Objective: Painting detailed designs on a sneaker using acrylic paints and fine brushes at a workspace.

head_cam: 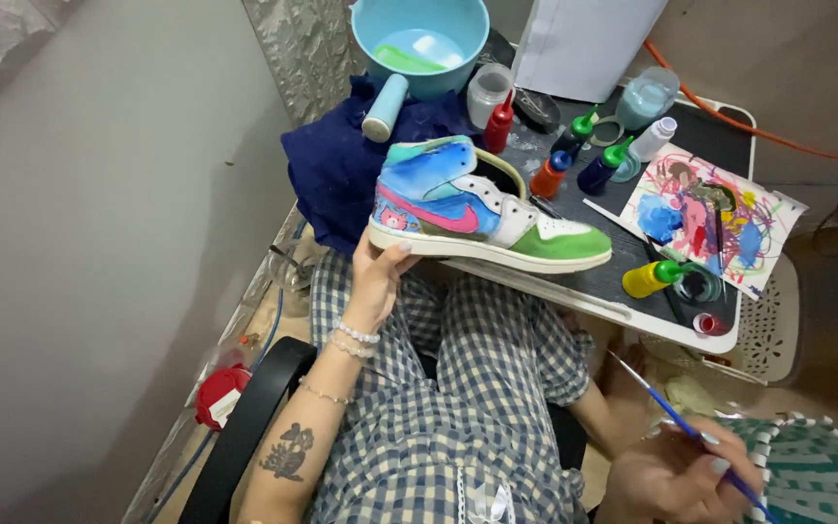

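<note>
My left hand holds a painted high-top sneaker from below at its heel, side facing me. The shoe is blue, pink, white and green with a cream sole. My right hand rests low at the right near my lap, gripping a thin blue-handled paintbrush whose tip points up and left. The brush is apart from the shoe.
A dark tray table carries several small paint bottles, a yellow bottle, a paint-smeared paper palette and a clear jar. A light blue basin and dark blue cloth lie behind. A woven bag sits at lower right.
</note>
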